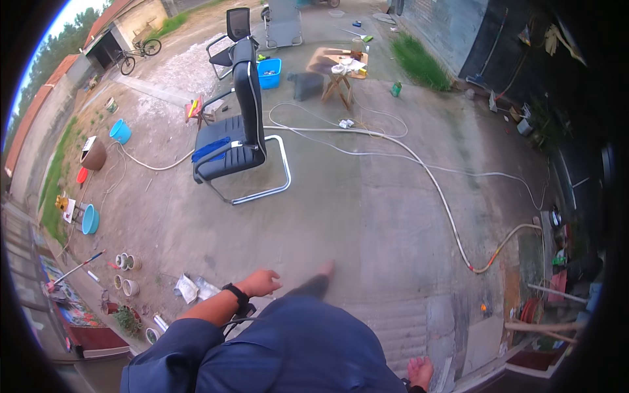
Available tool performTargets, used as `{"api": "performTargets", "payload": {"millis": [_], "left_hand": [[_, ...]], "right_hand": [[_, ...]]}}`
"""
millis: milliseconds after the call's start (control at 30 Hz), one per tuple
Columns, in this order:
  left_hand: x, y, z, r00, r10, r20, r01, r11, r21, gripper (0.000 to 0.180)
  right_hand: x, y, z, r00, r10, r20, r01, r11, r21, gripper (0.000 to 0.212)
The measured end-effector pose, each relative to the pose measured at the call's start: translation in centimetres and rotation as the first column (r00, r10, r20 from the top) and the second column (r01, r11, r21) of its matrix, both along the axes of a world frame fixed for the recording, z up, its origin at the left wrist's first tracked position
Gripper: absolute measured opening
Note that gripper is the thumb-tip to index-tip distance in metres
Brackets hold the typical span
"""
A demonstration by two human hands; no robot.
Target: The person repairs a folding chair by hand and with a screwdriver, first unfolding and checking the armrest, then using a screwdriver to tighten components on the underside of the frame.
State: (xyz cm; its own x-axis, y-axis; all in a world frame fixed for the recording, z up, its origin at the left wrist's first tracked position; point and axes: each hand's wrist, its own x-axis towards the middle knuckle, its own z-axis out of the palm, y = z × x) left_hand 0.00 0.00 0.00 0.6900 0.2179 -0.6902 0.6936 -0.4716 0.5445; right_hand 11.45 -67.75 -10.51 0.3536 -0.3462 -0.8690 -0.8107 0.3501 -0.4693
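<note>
My left hand (261, 283) hangs beside my body with a black watch on its wrist. Its fingers are loosely bent and apart, and nothing is in it. Low at the right, my right hand (420, 372) has its fingers curled in, with no object visible in them. Neither hand touches anything. Beyond my left hand, a black office chair (229, 147) with a chrome frame stands on the concrete, a blue cloth (211, 150) lying on its seat. White plastic bags (188, 288) lie on the ground to the left of my left hand.
A long pale hose (438, 187) winds across the yard. Farther off stand a small wooden table (337, 88) with things on it, a blue bin (269, 73) and another chair (230, 39). Flower pots (131, 288) line the left; poles (544, 326) jut out at the right.
</note>
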Motion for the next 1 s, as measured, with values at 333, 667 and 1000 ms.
{"api": "performTargets", "payload": {"millis": [333, 667, 1000], "left_hand": [[18.4, 12.2, -8.1, 0.956, 0.293, -0.026, -0.293, 0.956, -0.017, 0.050], [35.0, 24.1, -8.9, 0.825, 0.561, 0.066, -0.558, 0.828, -0.063, 0.048], [47.7, 37.5, -7.5, 0.735, 0.677, 0.036, -0.676, 0.736, -0.031, 0.048]], "right_hand": [[30.3, 26.2, 0.5, 0.848, 0.528, 0.046, -0.522, 0.848, -0.091, 0.036], [59.1, 39.9, -2.8, 0.683, 0.729, -0.043, -0.728, 0.675, -0.119, 0.037], [85.3, 76.3, 0.8, 0.277, 0.938, 0.208, -0.930, 0.316, -0.189, 0.033]]}}
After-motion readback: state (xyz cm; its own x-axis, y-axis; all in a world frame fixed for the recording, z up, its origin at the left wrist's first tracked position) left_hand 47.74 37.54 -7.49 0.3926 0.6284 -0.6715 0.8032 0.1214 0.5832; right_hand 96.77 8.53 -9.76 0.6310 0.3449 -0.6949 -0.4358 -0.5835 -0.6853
